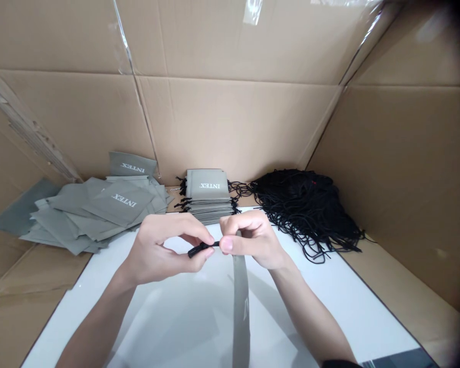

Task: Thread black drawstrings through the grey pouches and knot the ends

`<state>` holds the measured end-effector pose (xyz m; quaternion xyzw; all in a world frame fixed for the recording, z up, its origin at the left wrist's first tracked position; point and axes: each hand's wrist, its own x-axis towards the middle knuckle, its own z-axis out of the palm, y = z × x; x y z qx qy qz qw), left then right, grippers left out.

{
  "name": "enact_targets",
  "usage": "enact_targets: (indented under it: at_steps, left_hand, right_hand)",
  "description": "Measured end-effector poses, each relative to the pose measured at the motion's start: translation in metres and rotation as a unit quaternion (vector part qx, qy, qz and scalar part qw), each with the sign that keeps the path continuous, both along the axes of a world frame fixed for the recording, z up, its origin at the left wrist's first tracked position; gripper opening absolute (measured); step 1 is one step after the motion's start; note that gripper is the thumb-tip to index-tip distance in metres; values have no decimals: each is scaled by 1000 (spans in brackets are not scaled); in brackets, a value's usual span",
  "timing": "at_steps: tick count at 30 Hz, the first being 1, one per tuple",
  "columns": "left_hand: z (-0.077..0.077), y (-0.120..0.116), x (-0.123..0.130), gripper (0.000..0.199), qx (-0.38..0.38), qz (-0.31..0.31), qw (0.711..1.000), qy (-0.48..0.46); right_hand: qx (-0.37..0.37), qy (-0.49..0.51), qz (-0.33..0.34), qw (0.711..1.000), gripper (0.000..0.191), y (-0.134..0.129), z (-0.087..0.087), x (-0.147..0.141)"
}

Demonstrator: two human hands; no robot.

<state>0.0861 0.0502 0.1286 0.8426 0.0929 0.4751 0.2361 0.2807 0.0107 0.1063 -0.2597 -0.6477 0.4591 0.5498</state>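
My left hand [168, 248] pinches a short black cord end [195, 250] between thumb and fingertips. Right beside it, my right hand [251, 237] is closed, thumb against curled fingers, where the cord meets a grey pouch [240, 306]. Seen nearly edge-on, the pouch hangs down from the right fingers, part of its white lettering showing. The right fingers hide the pouch's top edge and most of the cord.
A loose pile of grey pouches [99, 204] lies at the left. Behind my hands is a neat stack of corded pouches [207, 185]. Black cords [302, 204] heap at the right. Cardboard walls [233, 122] surround the white table [168, 327].
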Motion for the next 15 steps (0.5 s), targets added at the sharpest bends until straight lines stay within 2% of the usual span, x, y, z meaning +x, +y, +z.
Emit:
enact_targets:
  at_steps: [3, 6, 9, 12, 15]
  left_hand:
    - [1, 0, -3, 23, -33, 1, 999, 33]
    - [4, 0, -7, 31, -80, 36, 991, 99]
    - [6, 0, -7, 19, -120, 57, 982, 137]
    - [6, -1, -6, 14, -150, 61, 977, 138]
    - [6, -2, -6, 19, -165, 67, 971, 157]
  right_hand:
    - [60, -19, -43, 997, 25, -2, 1, 4]
    - [144, -62, -101, 982, 22, -2, 3, 10]
    - [214, -115, -134, 961, 17, -2, 6, 13]
    - [246, -152, -149, 946, 15, -2, 10, 15]
    - [235, -166, -137, 948, 14, -4, 11, 17]
